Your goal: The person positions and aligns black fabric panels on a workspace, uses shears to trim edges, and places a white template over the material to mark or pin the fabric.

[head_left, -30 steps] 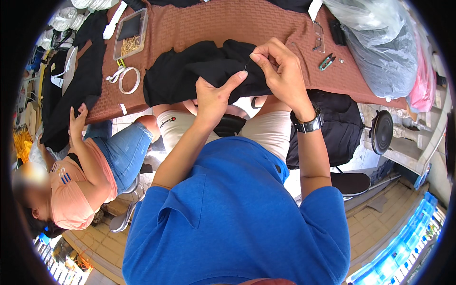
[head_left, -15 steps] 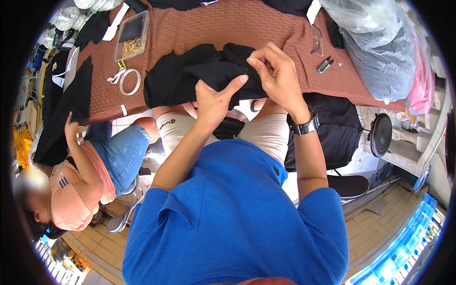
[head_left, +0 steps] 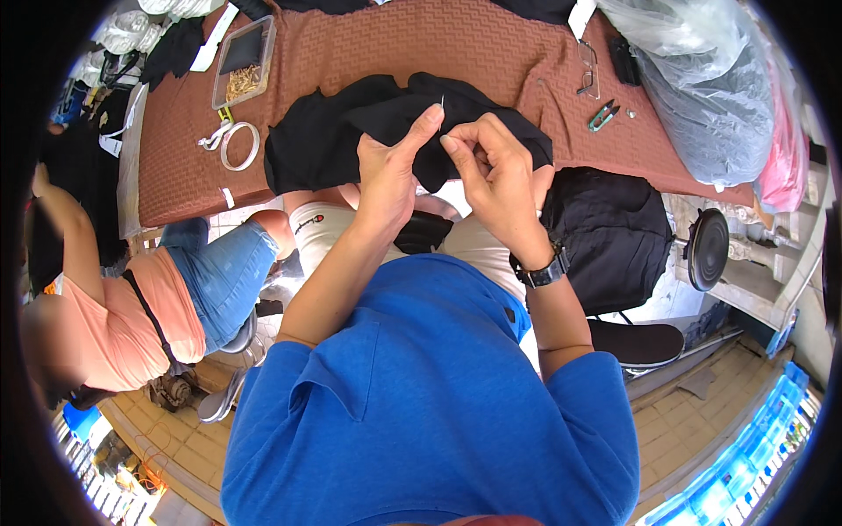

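A piece of black cloth (head_left: 338, 140) lies bunched along the table's near edge and over my lap. My left hand (head_left: 388, 171) is closed in front of it, thumb stretched upward. A thin needle (head_left: 442, 102) stands up at that thumb's tip, pinched there. Whether the fingers also grip the cloth is hidden. Just to the right, my right hand (head_left: 495, 167) is closed in a pinch, thumb against forefinger, close to the left thumb. What it pinches is too fine to make out.
On the brown-covered table (head_left: 368, 44) are a clear box (head_left: 246, 61), a white tape roll (head_left: 239, 146), thread snips (head_left: 603, 116) and glasses (head_left: 588, 70). Large plastic bags (head_left: 702, 96) stand at right. A black bag (head_left: 605, 237) sits beside me. A co-worker (head_left: 132, 316) sits at left.
My left hand has risen slightly, carrying the needle away from me. My right hand has come down toward me and to the left. The co-worker has shifted, moving dark cloth away from the table.
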A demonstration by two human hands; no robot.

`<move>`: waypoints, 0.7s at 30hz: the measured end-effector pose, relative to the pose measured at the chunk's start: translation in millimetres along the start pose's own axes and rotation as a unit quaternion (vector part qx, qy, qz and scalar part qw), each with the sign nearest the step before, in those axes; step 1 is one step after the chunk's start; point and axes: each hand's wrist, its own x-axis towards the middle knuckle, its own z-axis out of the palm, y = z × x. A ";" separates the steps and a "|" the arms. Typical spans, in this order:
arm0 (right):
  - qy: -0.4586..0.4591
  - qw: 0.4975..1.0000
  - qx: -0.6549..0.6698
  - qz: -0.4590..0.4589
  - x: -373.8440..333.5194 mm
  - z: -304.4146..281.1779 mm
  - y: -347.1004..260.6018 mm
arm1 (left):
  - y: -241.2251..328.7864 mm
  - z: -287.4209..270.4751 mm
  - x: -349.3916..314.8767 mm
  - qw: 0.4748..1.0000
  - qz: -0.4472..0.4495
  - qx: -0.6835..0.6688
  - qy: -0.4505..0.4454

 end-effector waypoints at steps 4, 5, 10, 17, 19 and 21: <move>-0.013 0.998 0.054 0.021 -13.8 5.8 -6.8 | 1.1 -1.0 10.8 0.999 -0.014 -0.033 0.001; -0.030 0.998 0.045 0.022 -19.5 4.8 -5.3 | 3.0 -0.5 13.9 0.998 -0.030 -0.057 0.007; -0.046 0.989 0.119 0.076 -56.8 6.3 8.4 | 14.9 -0.8 38.4 0.992 -0.016 -0.114 0.047; -0.085 0.841 0.426 0.323 -105.1 8.2 36.4 | 30.7 -1.5 49.2 0.988 0.027 -0.148 0.032; -0.073 0.743 0.542 0.387 -114.2 10.3 50.2 | 30.0 -1.1 46.9 0.989 0.027 -0.142 0.026; -0.060 0.681 0.577 0.447 -119.7 13.9 64.8 | 29.0 0.3 40.5 0.990 0.022 -0.137 0.030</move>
